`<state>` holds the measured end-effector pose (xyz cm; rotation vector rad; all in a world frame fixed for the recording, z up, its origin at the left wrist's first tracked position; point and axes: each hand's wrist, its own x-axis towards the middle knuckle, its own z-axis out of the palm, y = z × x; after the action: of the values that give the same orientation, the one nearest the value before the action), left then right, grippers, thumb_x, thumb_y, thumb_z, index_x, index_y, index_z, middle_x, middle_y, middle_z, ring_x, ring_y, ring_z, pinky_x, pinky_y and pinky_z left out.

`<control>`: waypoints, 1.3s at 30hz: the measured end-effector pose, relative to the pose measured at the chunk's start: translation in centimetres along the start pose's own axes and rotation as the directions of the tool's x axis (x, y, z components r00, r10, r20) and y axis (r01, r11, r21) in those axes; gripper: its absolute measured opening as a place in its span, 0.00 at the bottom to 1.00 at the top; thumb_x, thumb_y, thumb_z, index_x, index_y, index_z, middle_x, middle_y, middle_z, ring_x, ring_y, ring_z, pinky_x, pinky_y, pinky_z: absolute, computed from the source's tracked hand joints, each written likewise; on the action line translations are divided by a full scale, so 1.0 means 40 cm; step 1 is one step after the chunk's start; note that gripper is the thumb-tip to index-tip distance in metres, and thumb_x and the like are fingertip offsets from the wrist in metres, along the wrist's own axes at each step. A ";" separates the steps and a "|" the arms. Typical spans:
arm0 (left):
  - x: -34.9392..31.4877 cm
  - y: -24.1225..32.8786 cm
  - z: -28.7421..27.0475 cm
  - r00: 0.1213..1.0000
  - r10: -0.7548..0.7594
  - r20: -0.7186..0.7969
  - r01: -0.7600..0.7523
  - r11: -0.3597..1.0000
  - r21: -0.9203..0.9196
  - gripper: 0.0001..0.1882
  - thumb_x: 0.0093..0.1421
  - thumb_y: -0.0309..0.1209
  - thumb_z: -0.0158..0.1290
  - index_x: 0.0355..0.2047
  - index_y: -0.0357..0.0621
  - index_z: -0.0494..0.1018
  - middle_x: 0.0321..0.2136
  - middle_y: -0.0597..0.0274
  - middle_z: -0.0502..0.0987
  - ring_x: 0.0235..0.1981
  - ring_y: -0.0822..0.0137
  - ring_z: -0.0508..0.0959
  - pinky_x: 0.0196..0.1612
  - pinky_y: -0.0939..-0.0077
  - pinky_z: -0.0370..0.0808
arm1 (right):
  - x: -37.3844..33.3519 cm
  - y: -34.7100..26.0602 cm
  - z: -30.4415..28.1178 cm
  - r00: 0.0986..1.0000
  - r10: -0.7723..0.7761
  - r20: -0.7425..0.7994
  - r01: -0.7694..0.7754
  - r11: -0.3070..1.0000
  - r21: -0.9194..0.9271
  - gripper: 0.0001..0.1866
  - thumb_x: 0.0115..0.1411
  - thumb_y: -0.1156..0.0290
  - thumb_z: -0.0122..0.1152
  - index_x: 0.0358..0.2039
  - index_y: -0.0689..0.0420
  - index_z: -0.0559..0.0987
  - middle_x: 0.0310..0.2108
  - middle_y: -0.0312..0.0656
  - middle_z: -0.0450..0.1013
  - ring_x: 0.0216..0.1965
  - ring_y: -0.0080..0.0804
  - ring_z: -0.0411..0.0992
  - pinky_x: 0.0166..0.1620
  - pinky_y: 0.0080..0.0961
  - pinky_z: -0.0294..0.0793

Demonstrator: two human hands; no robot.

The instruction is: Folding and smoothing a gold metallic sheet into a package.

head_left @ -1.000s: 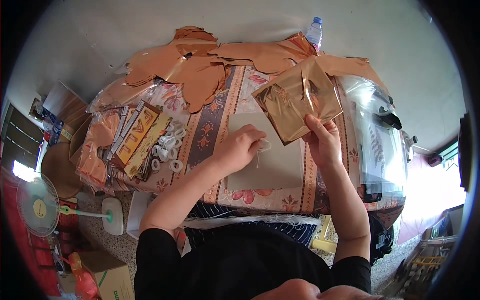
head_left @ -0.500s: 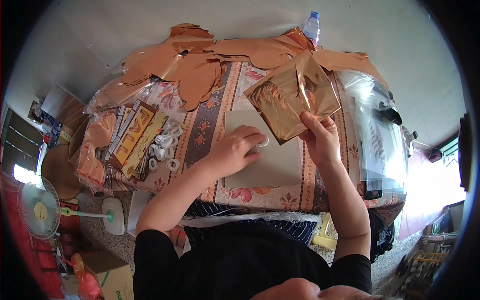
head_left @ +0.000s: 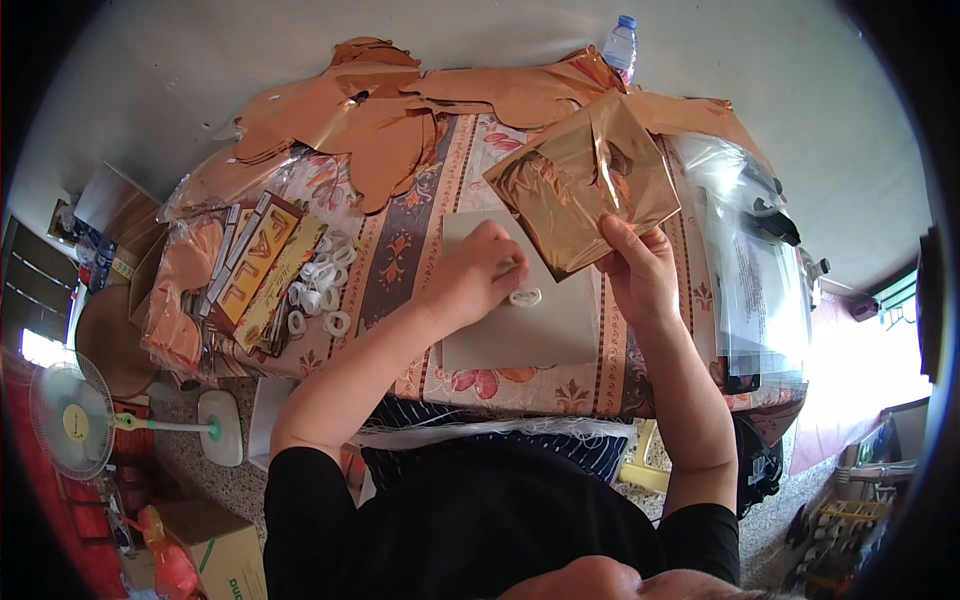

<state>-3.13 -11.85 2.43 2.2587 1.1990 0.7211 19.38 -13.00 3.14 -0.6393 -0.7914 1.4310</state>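
My right hand (head_left: 640, 268) pinches a square, shiny gold foil sheet (head_left: 585, 185) by its lower edge, thumb on top. The foil is held tilted above the table. My left hand (head_left: 475, 272) is over a grey board (head_left: 480, 345), its fingers curled together; what they hold, if anything, is hidden. Just beside those fingertips a small white coil (head_left: 525, 297) rests on the board. Farther left lies a pile of similar white coils (head_left: 322, 275), next to several printed cards (head_left: 262, 265) in yellow and brown.
Flat copper-coloured foil shapes (head_left: 390, 135) spread along the table's far side, near a water bottle (head_left: 620, 50). Clear plastic bags (head_left: 745, 280) lie at the right. The patterned tablecloth (head_left: 395, 255) shows between things. A fan (head_left: 75, 420) stands at the left.
My left hand has lifted off the white coil and drawn slightly back from it, leaving the coil on the board. The right hand keeps the gold foil nearly in place.
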 end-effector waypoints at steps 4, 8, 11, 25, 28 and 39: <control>-0.002 -0.010 -0.036 0.981 -0.015 -0.191 -0.013 0.990 -0.144 0.06 0.57 0.26 0.57 0.34 0.38 0.75 0.31 0.55 0.75 0.32 0.60 0.78 0.36 0.68 0.75 | 0.001 0.002 0.004 1.000 -0.010 0.010 0.010 1.000 0.007 0.03 0.59 0.74 0.65 0.34 0.56 0.80 0.30 0.34 0.77 0.26 0.19 0.71 0.29 0.17 0.70; -0.046 0.009 -0.055 0.987 0.083 -0.141 -0.100 0.988 -0.118 0.07 0.55 0.25 0.58 0.34 0.35 0.75 0.32 0.53 0.75 0.36 0.53 0.77 0.39 0.65 0.75 | 0.008 0.009 -0.019 0.999 -0.040 0.021 0.040 0.999 0.002 0.04 0.62 0.75 0.60 0.36 0.57 0.81 0.32 0.37 0.79 0.29 0.22 0.76 0.30 0.18 0.74; -0.119 0.013 -0.055 0.970 0.223 -0.100 -0.213 0.971 0.105 0.08 0.55 0.27 0.59 0.36 0.39 0.77 0.37 0.55 0.76 0.41 0.55 0.77 0.44 0.66 0.75 | 0.013 -0.018 -0.029 0.998 0.031 0.056 -0.027 0.997 -0.071 0.04 0.61 0.75 0.61 0.37 0.57 0.81 0.31 0.36 0.79 0.29 0.22 0.77 0.29 0.18 0.75; -0.221 -0.001 -0.026 0.983 0.174 -0.052 -0.146 0.931 0.336 0.23 0.55 0.35 0.57 0.52 0.41 0.72 0.54 0.55 0.70 0.59 0.55 0.66 0.59 0.58 0.61 | 0.019 -0.063 0.005 0.715 0.691 -0.107 -0.481 0.375 -0.792 0.08 0.53 0.72 0.69 0.29 0.61 0.79 0.18 0.29 0.69 0.16 0.14 0.63 0.19 0.14 0.58; -0.228 0.009 -0.010 0.983 0.180 -0.045 -0.158 0.939 0.307 0.23 0.57 0.35 0.56 0.52 0.41 0.71 0.55 0.55 0.69 0.59 0.54 0.66 0.59 0.57 0.60 | 0.043 -0.080 -0.014 0.709 0.689 -0.152 -0.525 0.372 -0.765 0.09 0.52 0.72 0.69 0.29 0.62 0.78 0.18 0.31 0.68 0.14 0.16 0.62 0.16 0.15 0.56; -0.214 -0.007 -0.028 0.986 0.150 -0.077 -0.143 0.986 0.082 0.19 0.56 0.33 0.60 0.46 0.39 0.73 0.52 0.52 0.72 0.55 0.52 0.70 0.58 0.59 0.66 | 0.057 -0.081 0.019 0.678 0.711 -0.185 -0.489 0.249 -0.836 0.09 0.51 0.72 0.70 0.28 0.62 0.79 0.17 0.34 0.70 0.14 0.18 0.65 0.16 0.15 0.59</control>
<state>-8.13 -18.81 1.16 2.4216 1.1242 0.8455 20.69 -10.98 6.37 -1.7435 -1.6028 1.7968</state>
